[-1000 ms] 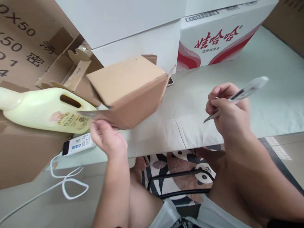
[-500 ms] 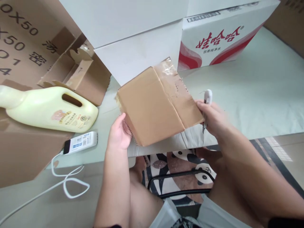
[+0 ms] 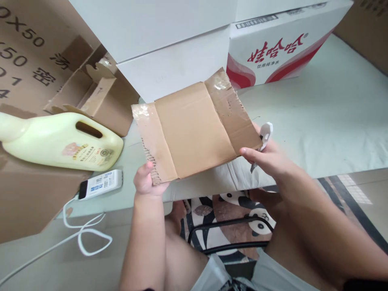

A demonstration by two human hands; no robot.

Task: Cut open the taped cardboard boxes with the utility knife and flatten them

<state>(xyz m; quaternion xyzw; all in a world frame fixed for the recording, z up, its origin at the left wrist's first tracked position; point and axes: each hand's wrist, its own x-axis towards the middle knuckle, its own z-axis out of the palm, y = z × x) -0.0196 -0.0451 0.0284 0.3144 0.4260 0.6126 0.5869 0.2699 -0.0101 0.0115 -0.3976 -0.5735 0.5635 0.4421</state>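
A small brown cardboard box (image 3: 194,129) with torn tape on its flaps is held up between both hands above the table edge. My left hand (image 3: 145,182) grips its lower left corner, fingers tucked under the flap. My right hand (image 3: 266,157) pinches the box's right flap with thumb and fingers and also holds a pale utility knife (image 3: 263,137), its blade tip pointing down behind the fingers.
A cream-yellow jug (image 3: 60,141) lies on its side at left, beside a white power bank (image 3: 101,184) with a white cable (image 3: 81,238). Opened cardboard boxes (image 3: 91,93) sit behind it. White boxes (image 3: 169,52) and a red-and-white printed carton (image 3: 279,44) stand at the back. The pale green table (image 3: 333,117) extends right.
The box was swung from my left hand alone to the middle, turned flat side up, and my right hand, still holding the knife, took its right flap. The left flap has folded outward.
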